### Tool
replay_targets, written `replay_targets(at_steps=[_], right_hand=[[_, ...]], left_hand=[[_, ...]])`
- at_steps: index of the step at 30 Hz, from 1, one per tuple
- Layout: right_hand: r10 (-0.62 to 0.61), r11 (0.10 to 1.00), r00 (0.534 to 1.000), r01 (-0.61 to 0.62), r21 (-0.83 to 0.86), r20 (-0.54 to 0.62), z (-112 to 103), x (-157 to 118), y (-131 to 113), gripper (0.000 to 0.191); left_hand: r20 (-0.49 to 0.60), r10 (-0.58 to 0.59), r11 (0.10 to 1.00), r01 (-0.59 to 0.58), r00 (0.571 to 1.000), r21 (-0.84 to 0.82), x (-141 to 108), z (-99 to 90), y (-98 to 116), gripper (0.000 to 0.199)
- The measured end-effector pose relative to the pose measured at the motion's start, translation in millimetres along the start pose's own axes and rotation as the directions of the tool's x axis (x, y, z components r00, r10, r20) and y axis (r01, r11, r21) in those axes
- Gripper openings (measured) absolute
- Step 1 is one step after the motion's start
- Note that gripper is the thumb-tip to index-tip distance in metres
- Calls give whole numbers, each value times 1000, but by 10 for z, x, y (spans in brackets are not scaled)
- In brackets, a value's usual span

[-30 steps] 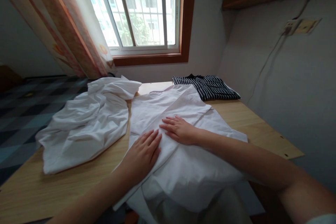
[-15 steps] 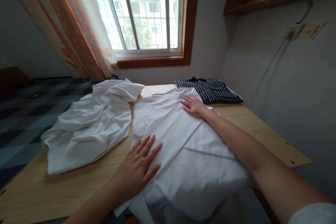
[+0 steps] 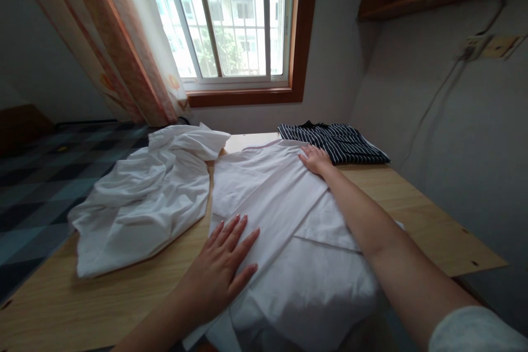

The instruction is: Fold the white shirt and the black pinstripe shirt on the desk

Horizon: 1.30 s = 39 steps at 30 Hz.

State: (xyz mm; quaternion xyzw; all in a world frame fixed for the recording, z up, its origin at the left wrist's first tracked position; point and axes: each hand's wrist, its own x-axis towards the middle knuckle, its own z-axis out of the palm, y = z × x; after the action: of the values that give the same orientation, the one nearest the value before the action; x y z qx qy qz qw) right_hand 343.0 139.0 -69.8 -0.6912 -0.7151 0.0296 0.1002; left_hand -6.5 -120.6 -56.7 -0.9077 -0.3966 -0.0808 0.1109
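Pale wooden bench (image 3: 416, 214) under a barred window carries three garments. One smooth white cotton shirt (image 3: 284, 231) lies flat beneath both hands: left hand (image 3: 220, 269) spread open, palm down on its near edge; right hand (image 3: 315, 159) flat at its far corner, gripping nothing. Just beyond the right hand lies a folded navy striped garment (image 3: 336, 143); left of both, a crumpled white cloth (image 3: 144, 198).

Daylight from the window (image 3: 231, 16), overexposed there; interior dim, soft shadows on the table (image 3: 416, 214); wide-angle bending at edges.
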Motion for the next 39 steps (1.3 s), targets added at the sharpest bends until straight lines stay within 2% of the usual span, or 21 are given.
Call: replay_targets(at_steps=[4,8,10,13,17,20,24,31,36,39], right_hand=[[22,999,999,-21,26,-42,17,21,3,66],[24,1000,998,-24,11,-51,30,15,-2,65],[20,1000,999,-20,1,-50,31,8,-5,65],[16,1000,999,-16,-5,-48,29,-3,-9,65],[20,1000,999,-20,-2,-49,26,-13,-14,64],[22,1000,998,-21,5,-54,27,-17,-17,63],[13,1000,998,-12,6,-61,29,-22,-12,63],[4,1000,998,-2,26,-69,31,-14,10,63],[-4,1000,998,5,18,-68,34,-2,17,63],[-6,1000,997,7,22,-71,30,-10,14,62]], left_hand=[[12,-26,999,26,1000,-25,-16,-7,24,61],[71,-77,995,81,994,-54,85,-123,-16,58],[74,-108,992,112,991,-50,269,-206,-79,58],[29,-126,991,126,992,-31,711,-244,-193,55],[97,-84,991,94,992,-94,1295,-37,-315,54],[188,-30,984,62,982,-169,1499,170,-392,56],[261,-73,970,129,963,-204,1506,288,-505,63],[313,-227,946,285,922,-152,1519,275,-693,75],[309,-371,907,413,876,-82,1547,355,-900,73],[300,-416,890,451,858,-57,1535,390,-1058,72]])
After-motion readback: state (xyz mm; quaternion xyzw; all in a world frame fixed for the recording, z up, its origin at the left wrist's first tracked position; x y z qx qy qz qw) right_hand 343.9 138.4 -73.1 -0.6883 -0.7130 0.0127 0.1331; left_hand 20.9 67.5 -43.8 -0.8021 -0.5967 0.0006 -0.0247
